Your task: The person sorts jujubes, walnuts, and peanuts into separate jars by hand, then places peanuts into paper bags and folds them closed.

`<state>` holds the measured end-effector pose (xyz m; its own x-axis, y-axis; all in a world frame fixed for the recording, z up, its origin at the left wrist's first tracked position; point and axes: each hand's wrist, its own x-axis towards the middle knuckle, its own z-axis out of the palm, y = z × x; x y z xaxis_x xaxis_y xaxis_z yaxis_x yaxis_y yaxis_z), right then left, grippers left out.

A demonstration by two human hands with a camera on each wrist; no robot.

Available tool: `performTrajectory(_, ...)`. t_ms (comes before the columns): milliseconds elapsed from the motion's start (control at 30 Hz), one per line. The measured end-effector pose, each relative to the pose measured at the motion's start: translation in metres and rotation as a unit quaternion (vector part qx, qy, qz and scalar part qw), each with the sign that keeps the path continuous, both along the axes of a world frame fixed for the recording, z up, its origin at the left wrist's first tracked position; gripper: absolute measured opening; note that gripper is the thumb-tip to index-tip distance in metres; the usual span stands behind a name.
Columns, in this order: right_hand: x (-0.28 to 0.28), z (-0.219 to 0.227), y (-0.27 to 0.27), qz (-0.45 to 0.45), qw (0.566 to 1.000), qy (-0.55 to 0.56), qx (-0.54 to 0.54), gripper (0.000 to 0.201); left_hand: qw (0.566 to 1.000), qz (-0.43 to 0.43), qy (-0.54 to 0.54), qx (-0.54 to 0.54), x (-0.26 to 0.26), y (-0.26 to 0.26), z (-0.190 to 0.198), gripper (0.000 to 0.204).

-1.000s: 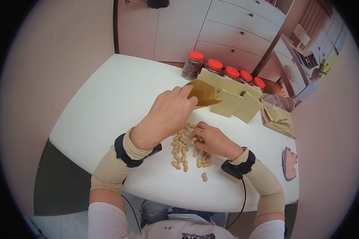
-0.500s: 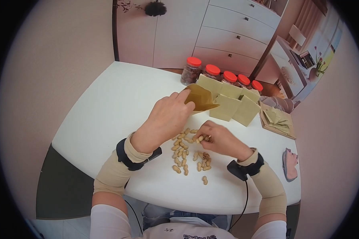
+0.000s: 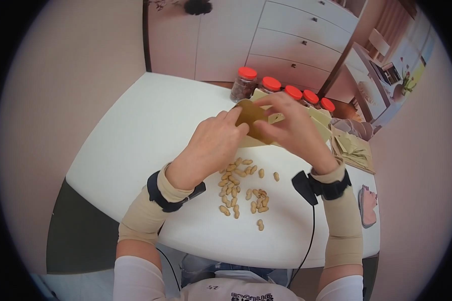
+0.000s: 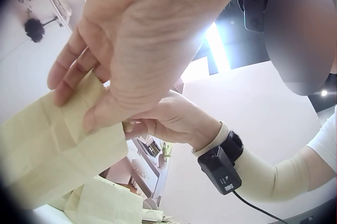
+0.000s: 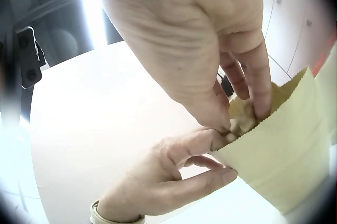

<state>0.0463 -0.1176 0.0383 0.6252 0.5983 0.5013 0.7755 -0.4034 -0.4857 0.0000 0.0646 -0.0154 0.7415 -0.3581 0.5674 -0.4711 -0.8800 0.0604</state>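
Observation:
My left hand point(image 3: 213, 143) grips the rim of a brown paper bag point(image 3: 251, 111), thumb on one side and fingers on the other in the left wrist view. The bag's mouth gapes toward my right hand point(image 3: 300, 131). In the right wrist view, the fingers and thumb of that hand point(image 5: 184, 40) are at the mouth of the bag point(image 5: 279, 155), with a few peanuts point(image 5: 243, 124) between them. How far down the bag is filled is hidden. Below both hands, loose peanuts point(image 3: 260, 224) lie scattered over the white table point(image 3: 196, 236).
Several red-lidded jars point(image 3: 244, 86) stand along the back edge. Upright paper bags point(image 3: 320, 120) are in front of them, partly behind my right hand. Flat bags point(image 3: 354, 150) are stacked at the right, and a pink and grey item point(image 3: 368, 205) lies near the right edge.
My right hand has risen from the peanuts on the table to the bag's mouth, carrying some peanuts. The left hand keeps its grip on the bag.

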Motion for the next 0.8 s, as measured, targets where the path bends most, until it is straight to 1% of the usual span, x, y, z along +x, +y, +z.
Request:
performTrajectory(33, -0.004, 0.001, -0.004, -0.023, 0.999, 0.018, 0.043, 0.022, 1.000, 0.006, 0.006, -0.007, 0.001, 0.001, -0.001, 0.008)
performTrajectory(67, -0.006, -0.001, -0.010, -0.018, 0.999, 0.024, 0.034, 0.022, 1.000, 0.005, 0.016, -0.002, 0.001, 0.002, 0.001, 0.008)
performTrajectory(133, -0.011, -0.005, -0.031, -0.127, 0.989, 0.074, 0.013, 0.024, 0.999, 0.005, 0.032, -0.009, 0.002, 0.005, 0.001, 0.008)
performTrajectory(167, -0.009, -0.014, -0.044, -0.127, 0.989, 0.079, 0.002, 0.024, 1.000, 0.003, 0.019, -0.010, 0.003, 0.006, 0.001, 0.008)
performTrajectory(200, -0.003, -0.031, -0.059, -0.125, 0.982, 0.115, -0.086, 0.035, 1.000, -0.001, 0.005, -0.012, 0.003, 0.006, 0.000, 0.008)
performTrajectory(233, 0.000, -0.049, -0.070, -0.122, 0.966, 0.151, -0.173, 0.045, 1.000, -0.003, 0.011, -0.021, 0.003, 0.005, 0.000, 0.008)
performTrajectory(267, -0.003, -0.068, -0.078, -0.125, 0.963, 0.155, -0.180, 0.045, 1.000, 0.002, 0.016, -0.019, 0.004, 0.005, 0.001, 0.008)
performTrajectory(300, -0.008, -0.087, -0.087, -0.087, 0.953, 0.140, -0.255, 0.059, 1.000, 0.007, 0.019, -0.013, 0.004, 0.005, 0.000, 0.007)
performTrajectory(333, -0.013, -0.094, -0.089, -0.046, 0.936, 0.122, -0.326, 0.073, 1.000, 0.005, 0.022, -0.015, 0.004, 0.004, 0.001, 0.007)
performTrajectory(367, -0.017, -0.097, -0.088, -0.046, 0.936, 0.124, -0.326, 0.073, 0.999, 0.007, 0.029, -0.010, 0.004, 0.004, 0.001, 0.007)
performTrajectory(433, -0.026, -0.099, -0.079, -0.050, 0.900, 0.232, -0.365, 0.094, 0.999, 0.009, 0.038, -0.001, 0.004, 0.005, 0.000, 0.007)
performTrajectory(467, -0.028, -0.099, -0.076, -0.049, 0.901, 0.234, -0.363, 0.094, 1.000, 0.006, 0.022, -0.005, 0.005, 0.005, -0.002, 0.007)
performTrajectory(533, -0.031, -0.099, -0.072, -0.008, 0.901, 0.300, -0.314, 0.092, 1.000, 0.003, 0.007, -0.006, 0.005, 0.004, -0.001, 0.007)
performTrajectory(667, -0.045, -0.096, -0.066, 0.007, 0.902, 0.279, -0.328, 0.092, 0.999, 0.009, 0.033, -0.006, 0.003, 0.003, 0.002, 0.006)
performTrajectory(733, -0.054, -0.095, -0.063, 0.046, 0.915, 0.230, -0.329, 0.090, 0.999, 0.009, 0.038, -0.007, 0.003, 0.003, 0.002, 0.006)
performTrajectory(800, -0.062, -0.094, -0.058, 0.047, 0.913, 0.243, -0.326, 0.087, 1.000, 0.009, 0.029, -0.001, 0.003, 0.003, 0.001, 0.006)
